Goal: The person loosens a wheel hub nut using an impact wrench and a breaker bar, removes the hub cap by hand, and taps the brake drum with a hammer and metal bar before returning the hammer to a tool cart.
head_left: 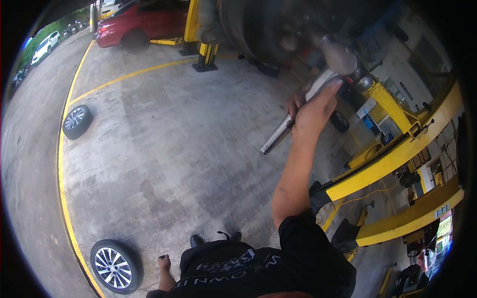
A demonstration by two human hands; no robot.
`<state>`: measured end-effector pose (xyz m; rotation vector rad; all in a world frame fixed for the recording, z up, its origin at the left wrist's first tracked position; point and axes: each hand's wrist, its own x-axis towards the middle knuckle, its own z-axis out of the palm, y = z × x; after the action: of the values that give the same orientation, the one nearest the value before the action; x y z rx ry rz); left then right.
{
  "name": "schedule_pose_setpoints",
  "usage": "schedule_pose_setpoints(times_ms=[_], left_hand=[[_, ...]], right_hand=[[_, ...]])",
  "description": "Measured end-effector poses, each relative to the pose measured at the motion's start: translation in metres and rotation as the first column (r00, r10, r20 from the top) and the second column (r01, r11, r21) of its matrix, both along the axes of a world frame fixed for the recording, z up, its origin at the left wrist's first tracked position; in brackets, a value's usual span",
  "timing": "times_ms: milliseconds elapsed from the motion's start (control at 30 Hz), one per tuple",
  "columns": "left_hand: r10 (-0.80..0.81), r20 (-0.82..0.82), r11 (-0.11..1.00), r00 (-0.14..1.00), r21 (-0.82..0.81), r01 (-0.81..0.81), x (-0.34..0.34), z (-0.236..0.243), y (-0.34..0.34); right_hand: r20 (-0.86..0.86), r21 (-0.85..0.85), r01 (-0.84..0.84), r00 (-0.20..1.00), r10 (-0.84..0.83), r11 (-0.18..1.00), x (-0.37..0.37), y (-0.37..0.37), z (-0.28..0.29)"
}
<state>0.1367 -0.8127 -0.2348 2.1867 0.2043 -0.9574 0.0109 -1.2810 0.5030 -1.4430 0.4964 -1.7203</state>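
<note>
My right hand [318,104] is raised at the upper right, its fingers wrapped round a long silver tube-shaped metal tool [279,135]. The tool slants up from its free lower end toward the underside of a raised vehicle. Its upper end lies close to a rounded, greyish metal part [341,58], and I cannot tell whether they touch. Above hangs a dark, blurred wheel-hub area [263,30]. Low at my left side, my left hand [164,263] is closed in a fist beside my black shirt. Whether it holds anything small is hidden.
Yellow lift arms [377,174] reach in from the right at waist height. A wheel with a silver rim [113,268] lies at the lower left; another wheel [75,120] lies farther off near the yellow floor line [64,193]. A red car [144,25] stands beyond a yellow lift post [193,25].
</note>
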Motion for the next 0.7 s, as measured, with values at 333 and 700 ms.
schedule_pose_setpoints(times_ms=[333, 700], left_hand=[[0.002, 0.113, 1.0, 0.994, -0.009, -0.001, 0.013, 0.001, -0.007], [-0.011, 0.115, 1.0, 0.993, -0.021, 0.013, 0.0, 0.01, -0.004]], right_hand=[[0.068, 0.022, -0.068, 0.995, 0.067, 0.997, -0.011, -0.008, 0.007], [0.094, 0.109, -0.186, 0.98, 0.177, 0.976, -0.019, -0.016, 0.028]])
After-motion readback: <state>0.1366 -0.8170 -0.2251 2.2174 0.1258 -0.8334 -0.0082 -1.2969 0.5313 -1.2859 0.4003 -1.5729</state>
